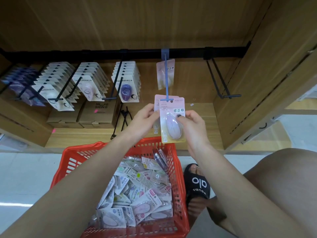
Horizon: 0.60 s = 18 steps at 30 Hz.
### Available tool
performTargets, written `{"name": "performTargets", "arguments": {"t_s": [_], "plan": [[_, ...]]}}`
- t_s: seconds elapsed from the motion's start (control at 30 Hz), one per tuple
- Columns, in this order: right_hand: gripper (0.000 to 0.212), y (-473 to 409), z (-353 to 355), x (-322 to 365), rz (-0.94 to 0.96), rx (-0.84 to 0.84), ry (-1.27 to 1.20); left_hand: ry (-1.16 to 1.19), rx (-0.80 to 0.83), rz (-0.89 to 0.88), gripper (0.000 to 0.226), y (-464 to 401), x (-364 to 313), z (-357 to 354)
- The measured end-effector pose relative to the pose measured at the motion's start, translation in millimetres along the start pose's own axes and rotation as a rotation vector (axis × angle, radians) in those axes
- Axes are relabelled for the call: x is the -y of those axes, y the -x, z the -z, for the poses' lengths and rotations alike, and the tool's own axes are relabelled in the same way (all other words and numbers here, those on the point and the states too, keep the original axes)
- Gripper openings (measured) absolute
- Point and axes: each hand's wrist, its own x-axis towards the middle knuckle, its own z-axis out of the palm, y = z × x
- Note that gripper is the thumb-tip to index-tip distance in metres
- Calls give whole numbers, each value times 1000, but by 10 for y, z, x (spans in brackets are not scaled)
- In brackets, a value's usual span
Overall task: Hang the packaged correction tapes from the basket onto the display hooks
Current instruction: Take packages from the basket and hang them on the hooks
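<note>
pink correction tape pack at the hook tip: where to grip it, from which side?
Grip the pink pack by its flat card edges beside the blister, from below and the sides, as the left hand and right hand do. That leaves the top hang hole free at the blue hook tip.

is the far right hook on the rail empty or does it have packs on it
Empty. The far right hook hangs bare from the black rail, with nothing on its prongs or crossbar.
</note>
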Motion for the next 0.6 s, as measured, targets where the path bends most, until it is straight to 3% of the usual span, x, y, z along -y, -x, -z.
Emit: {"name": "performTargets", "arguments": {"t_s": [0.33,0.6], "plan": [[7,-97,-90,16,15,-35,-5,-16,5,25,18,-164,-3,50],[7,-244,-182,3,80,-21,104,33,-4,91,31,-476,-9,73]]}}
